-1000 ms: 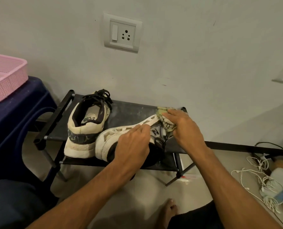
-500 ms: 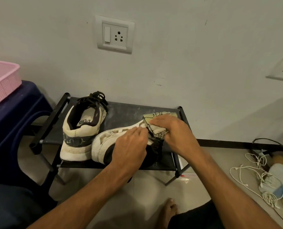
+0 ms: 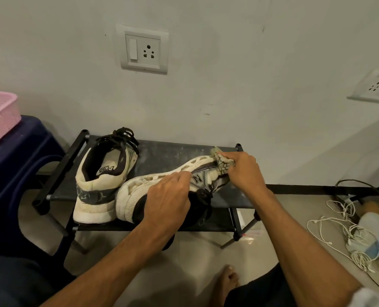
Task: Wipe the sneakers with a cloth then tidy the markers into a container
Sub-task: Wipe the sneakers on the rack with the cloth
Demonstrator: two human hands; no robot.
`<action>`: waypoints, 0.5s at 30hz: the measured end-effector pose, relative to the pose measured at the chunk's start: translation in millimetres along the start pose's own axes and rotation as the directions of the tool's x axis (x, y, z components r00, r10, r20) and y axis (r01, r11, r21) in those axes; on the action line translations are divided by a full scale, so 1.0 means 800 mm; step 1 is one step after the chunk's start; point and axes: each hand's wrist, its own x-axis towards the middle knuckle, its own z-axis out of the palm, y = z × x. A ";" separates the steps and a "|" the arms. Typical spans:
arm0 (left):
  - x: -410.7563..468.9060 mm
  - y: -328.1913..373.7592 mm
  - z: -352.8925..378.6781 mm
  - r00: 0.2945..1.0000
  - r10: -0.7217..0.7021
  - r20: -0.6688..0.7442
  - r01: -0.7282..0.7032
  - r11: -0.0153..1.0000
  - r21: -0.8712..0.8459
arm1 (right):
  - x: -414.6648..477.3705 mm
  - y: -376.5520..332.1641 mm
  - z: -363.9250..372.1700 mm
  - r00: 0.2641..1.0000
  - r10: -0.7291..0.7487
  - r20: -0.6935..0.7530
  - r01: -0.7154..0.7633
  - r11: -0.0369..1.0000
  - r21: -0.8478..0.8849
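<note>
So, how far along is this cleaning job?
Nothing looks finished yet. In hand: the left hand holds the tipped sneaker while the right hand presses the cloth against its toe end. Left: maybe the upright sneaker, then the markers, none in view.

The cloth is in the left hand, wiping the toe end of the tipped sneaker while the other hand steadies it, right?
Not quite. The head view shows the cloth in the right hand, not the left. It is wiping the toe end of the tipped sneaker while the left hand steadies it.
</note>
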 end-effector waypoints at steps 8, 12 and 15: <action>0.000 -0.004 -0.012 0.993 -0.085 0.080 0.096 0.983 -0.154 | 0.012 0.027 -0.016 0.909 0.409 0.082 -0.396 0.785 0.477; 0.007 -0.013 -0.025 0.968 -0.247 0.038 0.246 0.917 -0.312 | -0.002 -0.003 -0.015 0.983 0.166 -0.085 -0.122 0.917 0.379; 0.011 -0.020 -0.027 0.931 -0.366 -0.013 0.325 0.843 -0.429 | -0.012 -0.022 -0.009 0.981 0.052 -0.186 0.018 0.935 0.355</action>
